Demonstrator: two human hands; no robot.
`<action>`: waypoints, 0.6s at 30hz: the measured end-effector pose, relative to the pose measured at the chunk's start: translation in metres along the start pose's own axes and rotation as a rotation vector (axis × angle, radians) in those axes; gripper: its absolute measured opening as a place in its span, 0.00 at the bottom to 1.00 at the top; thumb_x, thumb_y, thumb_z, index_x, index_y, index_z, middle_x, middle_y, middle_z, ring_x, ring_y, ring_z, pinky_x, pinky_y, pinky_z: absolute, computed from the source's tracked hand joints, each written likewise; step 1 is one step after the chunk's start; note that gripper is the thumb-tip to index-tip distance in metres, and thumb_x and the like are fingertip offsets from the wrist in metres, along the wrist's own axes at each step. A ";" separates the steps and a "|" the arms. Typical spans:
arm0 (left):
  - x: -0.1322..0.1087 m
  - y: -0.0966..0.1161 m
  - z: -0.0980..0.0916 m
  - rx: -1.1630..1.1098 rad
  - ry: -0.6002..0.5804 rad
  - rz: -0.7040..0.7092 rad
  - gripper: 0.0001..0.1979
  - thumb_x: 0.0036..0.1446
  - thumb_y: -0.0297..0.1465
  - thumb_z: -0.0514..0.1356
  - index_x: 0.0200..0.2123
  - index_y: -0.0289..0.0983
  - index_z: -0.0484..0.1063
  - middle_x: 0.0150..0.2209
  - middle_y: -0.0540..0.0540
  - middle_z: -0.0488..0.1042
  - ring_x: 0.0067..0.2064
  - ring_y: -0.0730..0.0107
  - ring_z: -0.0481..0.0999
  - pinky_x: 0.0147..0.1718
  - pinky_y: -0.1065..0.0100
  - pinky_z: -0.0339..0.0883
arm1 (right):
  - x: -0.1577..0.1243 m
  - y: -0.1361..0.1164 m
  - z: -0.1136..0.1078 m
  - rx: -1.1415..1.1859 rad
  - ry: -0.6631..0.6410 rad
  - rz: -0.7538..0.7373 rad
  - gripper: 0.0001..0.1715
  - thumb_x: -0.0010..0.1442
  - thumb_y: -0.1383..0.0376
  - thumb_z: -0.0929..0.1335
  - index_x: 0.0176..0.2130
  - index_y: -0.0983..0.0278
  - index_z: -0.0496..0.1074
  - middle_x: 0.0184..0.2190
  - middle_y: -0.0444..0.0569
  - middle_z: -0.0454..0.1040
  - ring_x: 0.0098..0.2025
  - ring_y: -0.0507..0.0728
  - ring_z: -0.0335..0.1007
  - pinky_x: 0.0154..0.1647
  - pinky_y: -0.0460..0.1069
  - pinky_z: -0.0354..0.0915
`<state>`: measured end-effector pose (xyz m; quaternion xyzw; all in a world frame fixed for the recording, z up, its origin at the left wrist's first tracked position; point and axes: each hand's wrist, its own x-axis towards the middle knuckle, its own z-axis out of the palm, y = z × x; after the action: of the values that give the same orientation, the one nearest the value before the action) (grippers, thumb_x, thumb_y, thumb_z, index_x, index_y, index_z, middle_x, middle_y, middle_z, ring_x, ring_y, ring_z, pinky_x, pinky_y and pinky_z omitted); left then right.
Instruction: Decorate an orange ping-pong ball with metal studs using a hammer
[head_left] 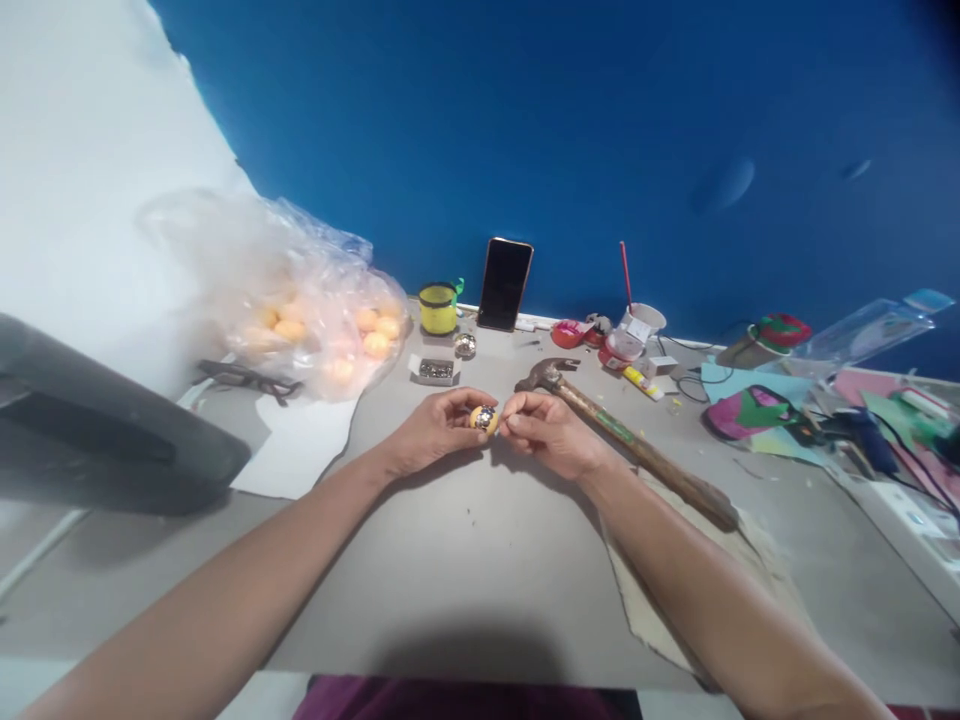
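Note:
My left hand (437,430) is closed around a small orange ball (483,419), whose upper side bears shiny silver pieces. Thumb and forefinger of my right hand (551,432) are pinched together right beside the ball; whatever lies between them is too small to make out. Just beyond my hands sits an open little box (436,371) full of small shiny metal pieces. Behind it rests another ball (465,345), its visible side covered in silver.
A claw hammer (622,432) lies slantwise by my right forearm, partly over a beige cloth (652,600). Plastic bags of orange balls (291,330) and dark glasses (247,378) are at left. A phone (505,284) leans on the wall beside a yellow cup (438,312).

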<state>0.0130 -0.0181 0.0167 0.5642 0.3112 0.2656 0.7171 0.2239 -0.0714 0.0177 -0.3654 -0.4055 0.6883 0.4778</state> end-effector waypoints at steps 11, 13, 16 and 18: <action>-0.001 -0.006 -0.001 0.008 0.023 0.002 0.28 0.52 0.36 0.73 0.53 0.35 0.71 0.38 0.45 0.78 0.38 0.67 0.77 0.37 0.66 0.70 | 0.008 0.005 -0.017 0.004 0.015 0.056 0.18 0.50 0.57 0.82 0.32 0.66 0.78 0.29 0.47 0.78 0.22 0.46 0.59 0.23 0.44 0.52; 0.000 -0.006 -0.002 0.003 0.024 0.005 0.26 0.52 0.35 0.74 0.52 0.35 0.72 0.39 0.45 0.78 0.39 0.67 0.77 0.37 0.66 0.70 | 0.008 0.006 -0.018 0.004 0.019 0.057 0.18 0.50 0.57 0.82 0.32 0.66 0.78 0.28 0.47 0.78 0.22 0.46 0.59 0.23 0.44 0.52; -0.001 -0.004 -0.001 0.006 0.043 0.011 0.27 0.50 0.32 0.74 0.52 0.35 0.73 0.40 0.46 0.78 0.41 0.68 0.76 0.40 0.66 0.71 | 0.008 0.006 -0.019 0.006 0.029 0.074 0.18 0.50 0.57 0.82 0.32 0.66 0.78 0.28 0.47 0.78 0.22 0.46 0.60 0.23 0.44 0.53; -0.002 -0.002 0.000 -0.006 0.054 0.015 0.26 0.49 0.33 0.74 0.51 0.35 0.74 0.40 0.46 0.77 0.41 0.68 0.76 0.41 0.66 0.71 | 0.009 0.006 -0.019 0.011 0.027 0.090 0.18 0.49 0.58 0.83 0.32 0.66 0.79 0.28 0.47 0.78 0.21 0.46 0.61 0.23 0.44 0.53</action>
<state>0.0123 -0.0202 0.0149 0.5570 0.3251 0.2872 0.7082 0.2365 -0.0605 0.0034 -0.3900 -0.3784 0.7064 0.4536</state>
